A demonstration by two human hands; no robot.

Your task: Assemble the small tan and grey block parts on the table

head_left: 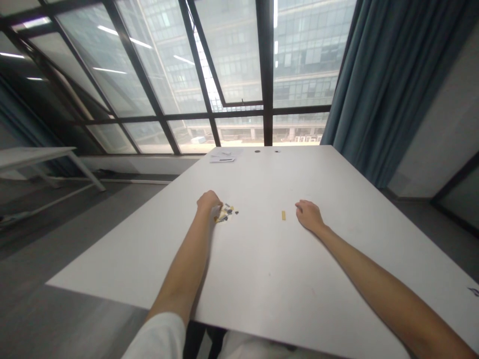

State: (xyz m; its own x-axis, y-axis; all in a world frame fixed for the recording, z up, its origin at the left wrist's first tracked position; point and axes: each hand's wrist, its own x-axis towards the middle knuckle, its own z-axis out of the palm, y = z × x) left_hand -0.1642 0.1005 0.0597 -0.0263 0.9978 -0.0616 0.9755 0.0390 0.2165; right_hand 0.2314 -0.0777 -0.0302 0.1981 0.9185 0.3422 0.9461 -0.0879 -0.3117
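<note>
On the white table (337,279), mid-surface, left hand (208,202) sits knuckles-up, fingers curled down onto the left edge of a small cluster of yellow and dark pieces (226,213); too small to tell whether any piece is pinched. Right hand (309,215) rests palm-down, fingers loosely bent, gripping nothing. A small tan piece (283,215) lies just off its fingertips, not touching, on the cluster's side.

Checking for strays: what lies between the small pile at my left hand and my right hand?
Head view: one small tan piece, near the right hand; bare table from it to the pile.
</note>
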